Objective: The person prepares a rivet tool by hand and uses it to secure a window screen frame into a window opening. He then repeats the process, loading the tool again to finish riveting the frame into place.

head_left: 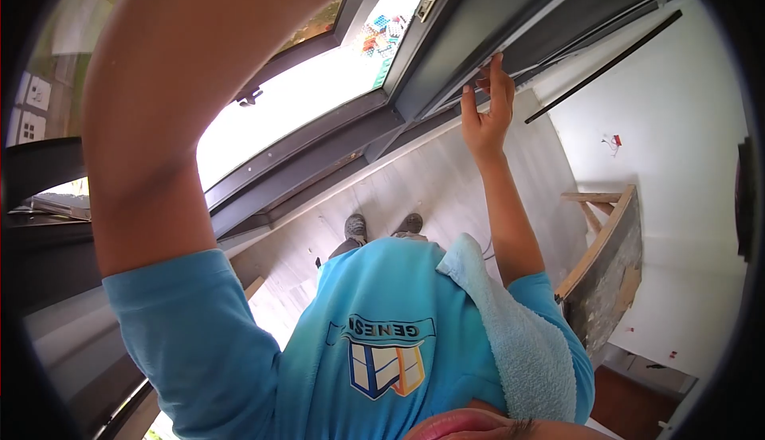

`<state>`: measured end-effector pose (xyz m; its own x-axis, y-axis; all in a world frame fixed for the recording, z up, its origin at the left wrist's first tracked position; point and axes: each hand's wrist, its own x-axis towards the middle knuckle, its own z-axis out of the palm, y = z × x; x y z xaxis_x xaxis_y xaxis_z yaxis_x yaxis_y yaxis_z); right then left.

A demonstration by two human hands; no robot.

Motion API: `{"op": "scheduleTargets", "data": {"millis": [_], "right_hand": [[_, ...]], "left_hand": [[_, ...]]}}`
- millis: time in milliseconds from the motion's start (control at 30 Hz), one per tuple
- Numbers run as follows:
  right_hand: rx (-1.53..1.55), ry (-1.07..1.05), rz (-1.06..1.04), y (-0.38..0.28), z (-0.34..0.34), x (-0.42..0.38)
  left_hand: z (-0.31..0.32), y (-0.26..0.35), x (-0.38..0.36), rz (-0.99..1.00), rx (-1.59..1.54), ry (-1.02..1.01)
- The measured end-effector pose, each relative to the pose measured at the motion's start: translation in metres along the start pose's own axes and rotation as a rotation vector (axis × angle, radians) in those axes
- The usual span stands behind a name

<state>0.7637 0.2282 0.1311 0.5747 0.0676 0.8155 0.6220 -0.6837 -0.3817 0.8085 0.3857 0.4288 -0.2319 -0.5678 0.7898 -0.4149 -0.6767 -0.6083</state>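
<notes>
My right hand (488,117) is raised to the dark grey window frame (470,34). Its thumb and index fingertip are apart and touch a thin light strip (550,8) along the frame's edge. The other fingers bend inward and are partly hidden. My left arm (151,121) reaches up across the left side and leaves the picture at the top, so my left hand is out of sight. A light blue towel (522,336) hangs over my right shoulder, on my blue shirt (303,376).
An open window sash (311,50) lies beyond the frame at upper left. A black strip (606,66) leans by the white wall (677,121), where red-capped wires (612,142) stick out. A wooden trestle (598,241) stands at right on the pale floor (446,177).
</notes>
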Motion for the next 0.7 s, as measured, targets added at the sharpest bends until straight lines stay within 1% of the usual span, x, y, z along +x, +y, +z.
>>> {"op": "scheduleTargets", "data": {"millis": [100,200,300,333,467,500,700], "right_hand": [[0.066,-0.024,0.065,-0.003,-0.005,-0.005],[0.088,-0.021,0.062,-0.004,-0.006,-0.003],[0.095,-0.032,0.089,-0.006,-0.008,-0.003],[0.093,-0.034,0.103,-0.006,-0.01,-0.002],[0.152,0.006,0.139,-0.014,-0.017,0.0],[0.124,0.002,0.133,-0.013,-0.018,0.0],[0.108,0.0,0.129,-0.015,-0.016,0.003]], "left_hand": [[0.0,-0.001,0.003,0.011,0.015,0.003],[-0.003,-0.003,0.009,0.034,0.038,0.001],[-0.019,-0.006,0.007,0.05,0.069,-0.131],[-0.016,-0.005,0.009,0.051,0.109,-0.159],[-0.002,0.0,0.012,0.021,0.162,-0.036],[0.001,0.0,0.013,0.006,0.171,-0.016],[-0.002,-0.005,0.016,-0.079,0.2,0.034]]}}
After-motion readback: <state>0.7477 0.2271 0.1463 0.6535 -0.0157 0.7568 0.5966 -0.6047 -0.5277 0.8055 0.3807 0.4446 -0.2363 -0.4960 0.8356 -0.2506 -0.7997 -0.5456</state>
